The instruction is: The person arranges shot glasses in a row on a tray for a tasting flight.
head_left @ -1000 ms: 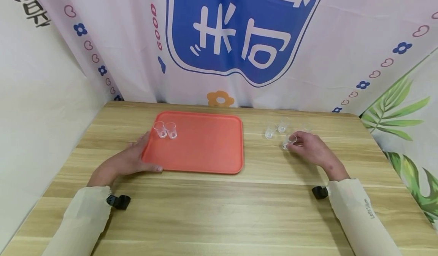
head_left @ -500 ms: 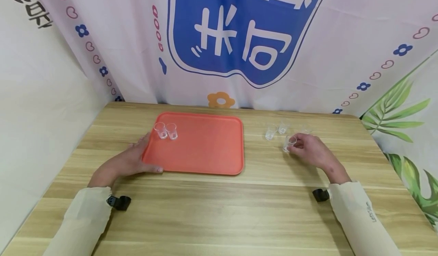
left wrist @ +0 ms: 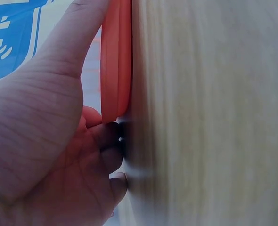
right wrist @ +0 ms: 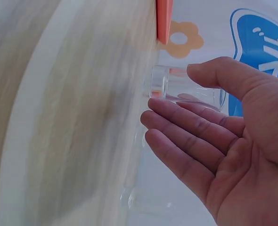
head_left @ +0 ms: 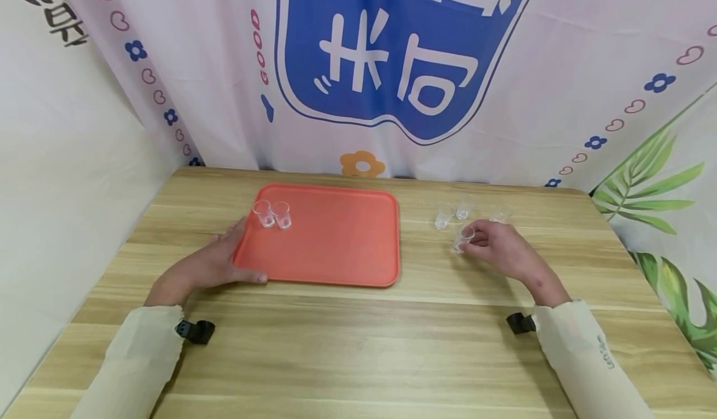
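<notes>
My right hand (head_left: 498, 248) pinches a small clear shot glass (head_left: 461, 238) between thumb and fingers, right of the tray. In the right wrist view the thumb lies on one side of this shot glass (right wrist: 176, 84), the fingers on the other, and its thick base is close over the table. The left hand (head_left: 215, 260) holds the near left corner of a red tray (head_left: 330, 238), thumb along the front edge. Bent fingers (left wrist: 111, 157) reach past the tray's corner (left wrist: 114, 94) in the left wrist view. Two shot glasses (head_left: 273, 215) stand side by side at the tray's left end.
Behind the right hand, more clear shot glasses stand on the wooden table (head_left: 358, 357): one at the left (head_left: 444, 216), one farther back (head_left: 463, 208), another partly hidden (head_left: 500, 213). A printed curtain (head_left: 235, 132) hangs along the table's back edge.
My right hand has moved slightly left and toward me with the pinched shot glass, away from the others. The left hand and the tray have stayed in place.
</notes>
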### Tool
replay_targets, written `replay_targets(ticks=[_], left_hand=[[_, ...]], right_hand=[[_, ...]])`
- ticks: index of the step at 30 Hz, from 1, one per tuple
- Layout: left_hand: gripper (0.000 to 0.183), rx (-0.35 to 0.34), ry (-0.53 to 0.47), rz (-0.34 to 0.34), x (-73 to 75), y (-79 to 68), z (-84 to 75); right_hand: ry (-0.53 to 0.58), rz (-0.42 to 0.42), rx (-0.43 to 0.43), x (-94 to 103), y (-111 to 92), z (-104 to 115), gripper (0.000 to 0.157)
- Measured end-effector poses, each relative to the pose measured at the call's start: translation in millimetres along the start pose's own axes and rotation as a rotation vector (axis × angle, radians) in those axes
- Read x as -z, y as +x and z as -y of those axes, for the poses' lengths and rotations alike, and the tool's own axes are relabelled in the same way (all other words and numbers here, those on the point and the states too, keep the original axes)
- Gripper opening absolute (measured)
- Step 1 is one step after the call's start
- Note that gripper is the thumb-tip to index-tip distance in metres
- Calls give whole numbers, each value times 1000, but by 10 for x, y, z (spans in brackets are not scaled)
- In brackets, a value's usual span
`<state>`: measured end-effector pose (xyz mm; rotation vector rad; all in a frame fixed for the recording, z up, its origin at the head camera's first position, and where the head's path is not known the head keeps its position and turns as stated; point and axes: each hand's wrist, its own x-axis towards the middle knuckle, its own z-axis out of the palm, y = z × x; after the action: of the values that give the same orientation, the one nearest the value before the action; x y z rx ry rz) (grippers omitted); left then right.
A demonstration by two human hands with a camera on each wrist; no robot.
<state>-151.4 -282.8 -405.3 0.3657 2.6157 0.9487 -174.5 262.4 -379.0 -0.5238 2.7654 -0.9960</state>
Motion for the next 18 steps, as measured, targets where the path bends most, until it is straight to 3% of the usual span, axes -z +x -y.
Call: replay_targets(ticks=[10,18], left_hand=[[134,3,6,5,-1,5,-3],[134,9,0,6,2,2,-16]], right_hand=[[39,12,61,-91,46,134,22],[8,21,109,-181,153,283,18]])
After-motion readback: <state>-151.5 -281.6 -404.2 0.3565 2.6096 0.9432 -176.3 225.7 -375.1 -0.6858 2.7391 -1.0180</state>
